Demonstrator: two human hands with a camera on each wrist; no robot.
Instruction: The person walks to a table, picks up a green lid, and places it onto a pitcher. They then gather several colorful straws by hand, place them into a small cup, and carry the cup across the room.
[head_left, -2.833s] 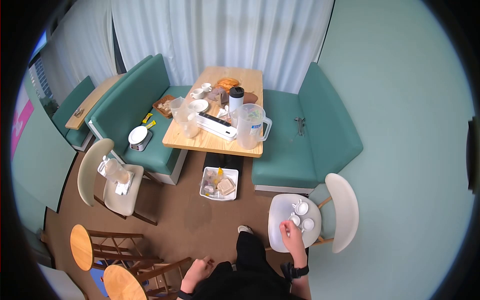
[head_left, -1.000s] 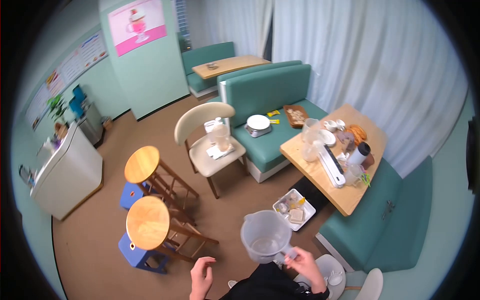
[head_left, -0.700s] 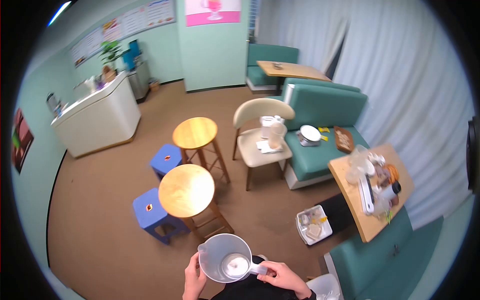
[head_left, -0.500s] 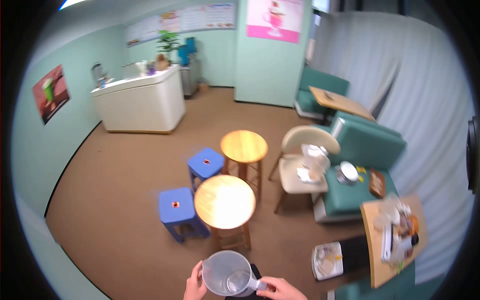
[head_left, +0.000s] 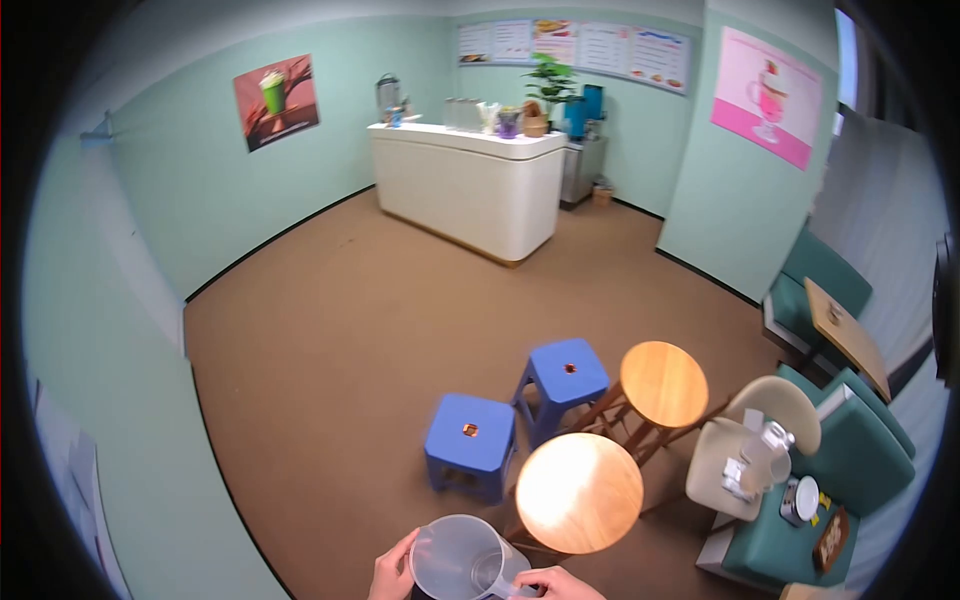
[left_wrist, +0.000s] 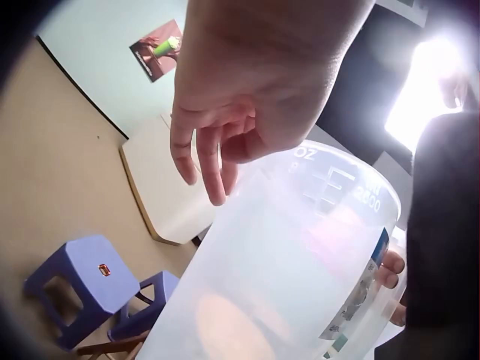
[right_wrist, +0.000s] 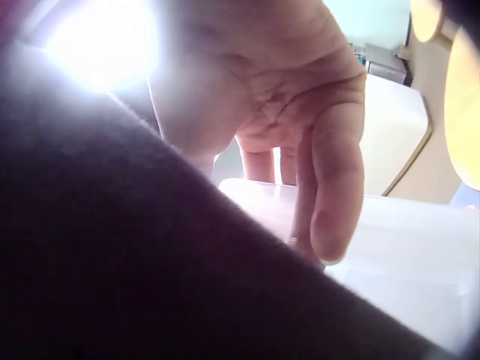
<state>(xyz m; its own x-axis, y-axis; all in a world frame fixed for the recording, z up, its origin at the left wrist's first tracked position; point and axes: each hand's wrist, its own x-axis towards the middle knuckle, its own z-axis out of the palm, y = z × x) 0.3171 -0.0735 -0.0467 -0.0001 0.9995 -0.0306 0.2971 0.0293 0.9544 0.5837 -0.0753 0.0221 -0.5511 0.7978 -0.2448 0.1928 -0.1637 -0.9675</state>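
A clear plastic measuring pitcher (head_left: 455, 558) is held low in front of me at the bottom of the head view. My right hand (head_left: 545, 583) grips its handle, with fingers curled round it in the right wrist view (right_wrist: 330, 187). My left hand (head_left: 393, 570) rests against the pitcher's left side. In the left wrist view the left hand (left_wrist: 225, 142) lies on the pitcher (left_wrist: 300, 262) near the rim, its fingers loosely curved and not wrapped round it. The pitcher looks empty.
Two round wooden stools (head_left: 580, 492) (head_left: 664, 383) and two blue step stools (head_left: 470, 432) (head_left: 565, 370) stand just ahead. A cream chair (head_left: 745, 455) and a teal bench (head_left: 850, 480) are on the right. A white counter (head_left: 468, 185) stands across the brown floor.
My right hand took the pitcher by its handle and my left hand came to its side. The view has swung left from the booth table to the counter.
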